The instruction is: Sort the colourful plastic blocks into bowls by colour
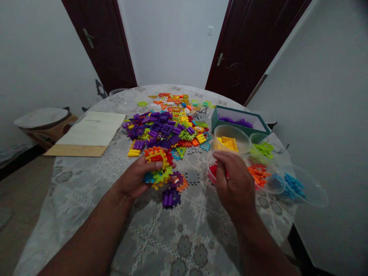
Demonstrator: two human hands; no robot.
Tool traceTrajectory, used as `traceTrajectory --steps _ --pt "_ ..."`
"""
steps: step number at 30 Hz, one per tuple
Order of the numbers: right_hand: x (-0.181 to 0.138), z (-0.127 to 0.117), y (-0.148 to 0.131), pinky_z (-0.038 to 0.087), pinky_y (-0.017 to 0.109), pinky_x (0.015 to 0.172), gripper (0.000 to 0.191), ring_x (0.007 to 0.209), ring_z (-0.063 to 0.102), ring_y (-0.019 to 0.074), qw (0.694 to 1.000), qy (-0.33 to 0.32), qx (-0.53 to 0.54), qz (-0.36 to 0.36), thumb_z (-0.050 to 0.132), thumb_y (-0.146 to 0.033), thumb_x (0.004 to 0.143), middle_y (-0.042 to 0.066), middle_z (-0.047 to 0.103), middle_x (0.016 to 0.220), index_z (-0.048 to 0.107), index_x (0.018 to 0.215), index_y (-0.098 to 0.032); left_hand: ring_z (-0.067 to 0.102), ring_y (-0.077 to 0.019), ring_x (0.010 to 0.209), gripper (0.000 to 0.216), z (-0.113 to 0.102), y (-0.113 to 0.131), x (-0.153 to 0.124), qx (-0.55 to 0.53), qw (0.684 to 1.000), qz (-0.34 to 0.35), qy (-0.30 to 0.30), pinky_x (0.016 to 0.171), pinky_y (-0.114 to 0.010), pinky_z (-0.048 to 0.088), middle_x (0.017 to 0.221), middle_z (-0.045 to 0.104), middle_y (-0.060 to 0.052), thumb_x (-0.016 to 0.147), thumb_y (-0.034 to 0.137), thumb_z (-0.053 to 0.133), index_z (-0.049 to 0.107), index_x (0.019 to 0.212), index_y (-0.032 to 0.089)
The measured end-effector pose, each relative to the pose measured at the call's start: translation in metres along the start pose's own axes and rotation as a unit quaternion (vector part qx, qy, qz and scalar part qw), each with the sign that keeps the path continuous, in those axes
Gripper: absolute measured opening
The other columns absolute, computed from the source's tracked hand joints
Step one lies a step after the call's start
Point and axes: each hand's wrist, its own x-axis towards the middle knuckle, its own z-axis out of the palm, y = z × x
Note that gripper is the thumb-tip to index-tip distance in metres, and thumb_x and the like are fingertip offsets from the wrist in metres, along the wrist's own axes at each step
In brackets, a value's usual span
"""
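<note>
In the head view, the right hand (237, 182) covers much of a tub (211, 179) of red pieces (213, 170), so I cannot tell whether its fingers pinch anything; the left hand (134, 175), fingers mostly hidden, clamps multicoloured toothed pieces (161, 173) beyond its palm, near the mostly purple heap (163, 128)

No lettering, brand or number can be read. Faint grey marks on the pale cream rectangular paper sheet (83, 132) are too weak to make out, and the small flat white plastic pieces (165, 98) are too small to show any print.
</note>
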Motion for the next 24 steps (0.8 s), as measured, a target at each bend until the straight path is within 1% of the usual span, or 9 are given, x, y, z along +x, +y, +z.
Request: traceTrajectory --steps 3,5,8,12,14,17,20,22,24 --pt "-0.014 0.018 -0.027 0.059 0.045 0.102 0.035 0.114 0.07 0.023 0.991 -0.084 0.1 -0.034 0.05 -0.012 0.101 0.009 0.074 0.119 0.07 0.126 -0.026 0.079 -0.0333 0.094 0.057 -0.003 0.001 0.002 0.006 1.0 0.023 0.011 0.078 -0.048 0.068 0.105 0.079 -0.014 0.071 0.013 0.086 0.067 0.124 0.017" --pt "-0.02 0.029 -0.037 0.059 0.043 0.105 0.039 0.119 0.068 0.0228 0.983 -0.113 0.141 -0.024 0.05 -0.012 0.101 0.01 0.072 0.126 0.068 0.132 -0.026 0.078 -0.0323 0.092 0.055 -0.004 0.0 0.002 0.014 1.0 0.018 0.001 0.079 -0.047 0.067 0.105 0.079 -0.015 0.072 0.014 0.086 0.068 0.124 0.016" --pt "-0.023 0.038 -0.038 0.056 0.048 0.111 0.046 0.13 0.063 0.0249 0.98 -0.115 0.16 -0.012 0.049 -0.012 0.102 0.01 0.067 0.138 0.064 0.142 -0.028 0.078 -0.0303 0.09 0.054 -0.003 -0.003 0.0 0.024 0.999 -0.001 -0.033 0.081 -0.044 0.065 0.108 0.079 -0.017 0.072 0.017 0.088 0.069 0.122 0.014" --pt "-0.022 0.039 -0.032 0.048 0.056 0.118 0.05 0.141 0.054 0.0273 0.981 -0.105 0.152 -0.056 0.05 -0.011 0.101 0.009 0.059 0.15 0.06 0.146 -0.031 0.077 -0.0288 0.091 0.053 0.002 -0.008 -0.005 0.054 0.994 -0.033 -0.092 0.085 -0.04 0.061 0.109 0.078 -0.016 0.07 0.02 0.091 0.071 0.119 0.015" --pt "-0.023 0.04 -0.031 0.044 0.058 0.121 0.051 0.146 0.05 0.0275 0.981 -0.103 0.149 -0.068 0.05 -0.012 0.102 0.008 0.057 0.154 0.058 0.148 -0.032 0.075 -0.0272 0.092 0.051 0.004 -0.01 -0.007 0.079 0.988 -0.043 -0.124 0.085 -0.038 0.059 0.111 0.077 -0.015 0.071 0.021 0.09 0.071 0.119 0.017" --pt "-0.025 0.043 -0.032 0.041 0.06 0.123 0.051 0.147 0.048 0.0278 0.982 -0.099 0.148 -0.058 0.05 -0.015 0.103 0.009 0.058 0.153 0.055 0.151 -0.031 0.073 -0.0253 0.096 0.048 0.007 -0.012 -0.01 0.125 0.98 -0.039 -0.152 0.087 -0.035 0.057 0.111 0.076 -0.012 0.073 0.021 0.088 0.071 0.118 0.019" --pt "-0.026 0.048 -0.035 0.042 0.058 0.122 0.044 0.143 0.052 0.0278 0.983 -0.099 0.149 -0.033 0.05 -0.018 0.104 0.01 0.062 0.148 0.061 0.146 -0.028 0.071 -0.0246 0.097 0.053 0.008 -0.014 -0.011 0.152 0.973 -0.042 -0.167 0.086 -0.034 0.056 0.111 0.075 -0.009 0.071 0.021 0.088 0.07 0.121 0.02" --pt "-0.025 0.051 -0.037 0.045 0.055 0.119 0.037 0.136 0.057 0.0271 0.982 -0.1 0.159 -0.015 0.051 -0.019 0.103 0.01 0.066 0.14 0.068 0.135 -0.027 0.071 -0.0243 0.096 0.058 0.008 -0.015 -0.011 0.164 0.969 -0.048 -0.179 0.085 -0.034 0.056 0.113 0.075 -0.009 0.071 0.021 0.087 0.069 0.126 0.021" --pt "-0.025 0.053 -0.039 0.049 0.051 0.114 0.029 0.129 0.061 0.0264 0.979 -0.099 0.18 0.009 0.053 -0.019 0.101 0.01 0.069 0.131 0.072 0.122 -0.025 0.071 -0.0252 0.099 0.059 0.008 -0.016 -0.011 0.186 0.964 -0.039 -0.184 0.086 -0.033 0.056 0.114 0.074 -0.008 0.071 0.02 0.086 0.069 0.127 0.021"
